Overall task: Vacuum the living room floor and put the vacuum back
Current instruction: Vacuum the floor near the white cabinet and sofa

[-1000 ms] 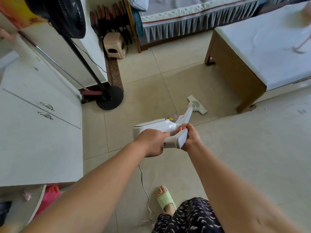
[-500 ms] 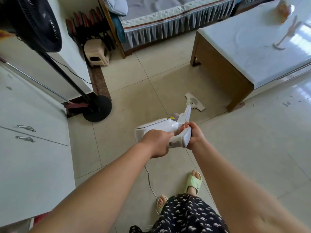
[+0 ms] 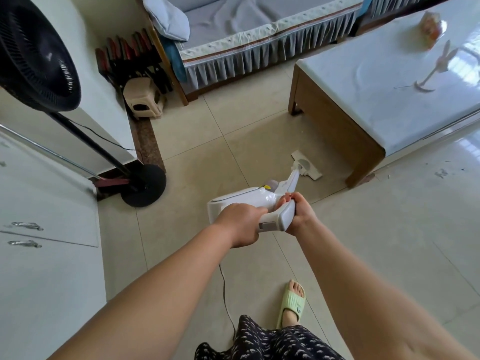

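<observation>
I hold a white stick vacuum (image 3: 246, 198) out in front of me. My left hand (image 3: 240, 222) grips the rear of its handle, knuckles up. My right hand (image 3: 301, 213) wraps the grey front part of the handle from the right. The tube slopes down and away to the flat white floor head (image 3: 307, 166), which lies on the beige tiled floor (image 3: 207, 157) close to the near left leg of the coffee table (image 3: 363, 141). A thin power cord (image 3: 227, 302) trails from the vacuum down toward my legs.
A black standing fan (image 3: 144, 187) has its round base on the floor at left, beside white cabinets (image 3: 52, 255). A beige plastic stool (image 3: 144, 98) and a sofa (image 3: 259, 42) stand at the back. My foot in a green slipper (image 3: 292, 302) is below.
The view has swung left and forward, so the fan base and cabinets slid left. The floor head has advanced toward the table leg. I have stepped; both hands keep their grip.
</observation>
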Demonstrator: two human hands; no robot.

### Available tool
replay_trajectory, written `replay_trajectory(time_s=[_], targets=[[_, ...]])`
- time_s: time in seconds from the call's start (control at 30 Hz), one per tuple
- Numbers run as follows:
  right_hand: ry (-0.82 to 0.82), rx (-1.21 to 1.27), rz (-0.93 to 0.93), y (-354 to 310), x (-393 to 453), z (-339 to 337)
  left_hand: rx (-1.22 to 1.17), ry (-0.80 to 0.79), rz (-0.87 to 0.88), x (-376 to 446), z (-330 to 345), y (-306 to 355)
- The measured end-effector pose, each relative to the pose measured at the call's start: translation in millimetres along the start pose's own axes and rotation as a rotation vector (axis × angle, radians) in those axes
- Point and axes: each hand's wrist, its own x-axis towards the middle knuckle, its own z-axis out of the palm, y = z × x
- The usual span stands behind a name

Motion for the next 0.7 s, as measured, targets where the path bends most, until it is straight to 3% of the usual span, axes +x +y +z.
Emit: replay_trajectory(time_s=[0.7], targets=[[0.051, -0.085, -0.025, -102, 4, 23, -0.111, -0.006, -0.047, 86, -16, 41]])
